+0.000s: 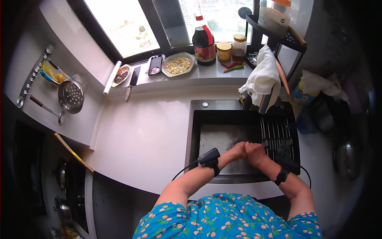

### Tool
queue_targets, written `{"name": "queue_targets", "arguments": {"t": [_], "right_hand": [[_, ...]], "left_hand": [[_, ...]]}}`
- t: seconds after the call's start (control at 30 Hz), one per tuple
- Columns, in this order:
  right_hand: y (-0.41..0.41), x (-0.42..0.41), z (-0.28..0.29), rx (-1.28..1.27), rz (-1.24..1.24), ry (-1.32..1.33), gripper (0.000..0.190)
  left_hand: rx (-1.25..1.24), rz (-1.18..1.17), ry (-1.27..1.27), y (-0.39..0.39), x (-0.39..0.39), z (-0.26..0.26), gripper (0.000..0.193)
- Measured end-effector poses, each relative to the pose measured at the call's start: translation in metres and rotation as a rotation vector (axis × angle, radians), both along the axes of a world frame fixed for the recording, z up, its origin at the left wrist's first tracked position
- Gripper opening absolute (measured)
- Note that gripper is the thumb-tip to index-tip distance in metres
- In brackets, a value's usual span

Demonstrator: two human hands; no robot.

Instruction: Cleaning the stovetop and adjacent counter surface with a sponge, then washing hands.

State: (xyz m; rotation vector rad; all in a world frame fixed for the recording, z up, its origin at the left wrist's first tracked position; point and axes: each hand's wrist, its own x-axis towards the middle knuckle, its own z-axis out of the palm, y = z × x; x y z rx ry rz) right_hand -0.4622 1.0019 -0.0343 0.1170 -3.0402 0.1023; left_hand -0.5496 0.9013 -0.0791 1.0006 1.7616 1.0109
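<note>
Over the stainless steel sink (219, 136), my left hand (238, 151) and my right hand (255, 153) touch each other with fingers curled in. Whether anything is between them cannot be seen. A dark device is strapped to each wrist. Right of my hands, a wire drying rack (276, 131) lies across the sink. A white cloth (262, 77) hangs behind the sink, draped near the faucet (265, 103).
Along the window ledge are a plate of pale cloves (179, 65), a dark sauce bottle (204, 44), two lidded jars, peppers (233, 66), a phone (155, 65) and a kitchen knife (134, 79). Left, a strainer (71, 97) and ladle (60, 117) hang on the wall. A black shelf stands back right.
</note>
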Motion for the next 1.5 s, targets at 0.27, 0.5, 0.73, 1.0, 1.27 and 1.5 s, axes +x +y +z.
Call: {"name": "queue_targets", "arguments": {"t": [0.27,0.5,0.73,1.0,1.27,1.5], "right_hand": [[-0.007,-0.009,0.018,-0.046,-0.131,-0.143,0.012],[-0.028,-0.003,0.039,0.015,-0.090,-0.010,0.026],[-0.027,0.012,0.026,-0.041,0.079,0.102,0.023],[-0.035,0.012,0.028,-0.049,-0.079,0.068,0.003],[-0.035,0.024,0.029,-0.102,-0.250,-0.060,0.004],[-0.033,0.021,0.035,-0.341,-0.393,-0.416,0.014]], "left_hand": [[0.131,0.176,0.355,-0.010,0.006,0.015,0.016],[-0.029,0.093,0.358,-0.008,-0.011,-0.024,0.019],[0.060,-0.297,0.332,-0.008,0.002,-0.022,0.017],[-0.058,-0.115,0.351,-0.029,0.007,0.018,0.022],[0.036,0.023,0.331,-0.037,0.026,0.045,0.019],[0.018,-0.019,0.587,-0.036,0.029,0.040,0.012]]}}
